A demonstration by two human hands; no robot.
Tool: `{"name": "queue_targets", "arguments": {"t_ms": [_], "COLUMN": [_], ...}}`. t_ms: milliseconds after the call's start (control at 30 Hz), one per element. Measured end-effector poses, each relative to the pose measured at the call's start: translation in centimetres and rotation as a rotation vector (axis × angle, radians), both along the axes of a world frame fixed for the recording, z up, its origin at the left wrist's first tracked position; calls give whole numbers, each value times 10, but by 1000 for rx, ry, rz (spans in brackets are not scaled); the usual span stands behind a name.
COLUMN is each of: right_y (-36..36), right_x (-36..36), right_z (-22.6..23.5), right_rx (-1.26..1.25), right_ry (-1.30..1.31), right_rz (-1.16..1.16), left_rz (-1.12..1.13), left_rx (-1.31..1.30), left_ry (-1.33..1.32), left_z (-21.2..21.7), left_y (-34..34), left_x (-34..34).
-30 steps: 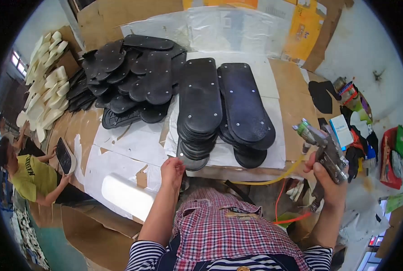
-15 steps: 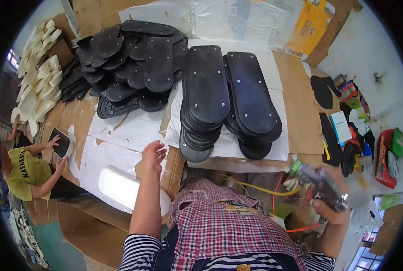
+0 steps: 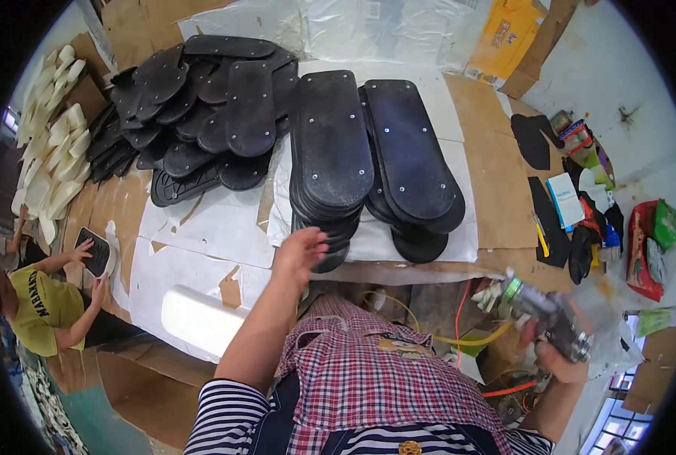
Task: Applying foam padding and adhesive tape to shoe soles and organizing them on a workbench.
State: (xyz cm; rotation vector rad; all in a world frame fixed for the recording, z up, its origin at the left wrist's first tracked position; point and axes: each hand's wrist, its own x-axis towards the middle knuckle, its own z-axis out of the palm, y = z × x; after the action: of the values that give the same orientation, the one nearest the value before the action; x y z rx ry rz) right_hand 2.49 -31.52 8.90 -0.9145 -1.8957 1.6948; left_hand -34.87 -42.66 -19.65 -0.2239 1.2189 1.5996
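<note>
At the bench [image 3: 497, 216], the half-open left hand [image 3: 298, 258] is beside slabs [image 3: 332, 144], probably stiff and best held by their rims; the right hand [image 3: 556, 356] grips a spray gun [image 3: 544, 309].

Brown cardboard [image 3: 497, 220] and white paper [image 3: 194, 239] cover table [image 3: 474, 114]. Left black stack [image 3: 332, 155] and right black stack [image 3: 414, 163] near middle of front edge. Big messy black pile [image 3: 216, 121] toward back left corner. Long white piece [image 3: 201, 322] by front edge, left part. Flat black piece [image 3: 531, 140] near right edge.
</note>
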Motion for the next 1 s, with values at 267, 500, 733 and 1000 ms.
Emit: {"name": "queue_targets", "arguments": {"t_ms": [267, 500, 733, 1000], "right_y": [54, 105, 140, 147], "right_x": [7, -5, -40, -80], "right_z": [-8, -14, -28, -106], "right_rx": [141, 6, 7, -82], "right_ry": [-32, 64, 117, 142], "right_rz": [19, 153, 30, 277], "left_rz": [334, 482, 608, 145], "left_rx": [146, 107, -87, -290], "left_ry": [-281, -268, 78, 510], "left_z": [25, 28, 9, 21], "left_y": [81, 76, 43, 62], "left_x": [47, 53, 22, -69]}}
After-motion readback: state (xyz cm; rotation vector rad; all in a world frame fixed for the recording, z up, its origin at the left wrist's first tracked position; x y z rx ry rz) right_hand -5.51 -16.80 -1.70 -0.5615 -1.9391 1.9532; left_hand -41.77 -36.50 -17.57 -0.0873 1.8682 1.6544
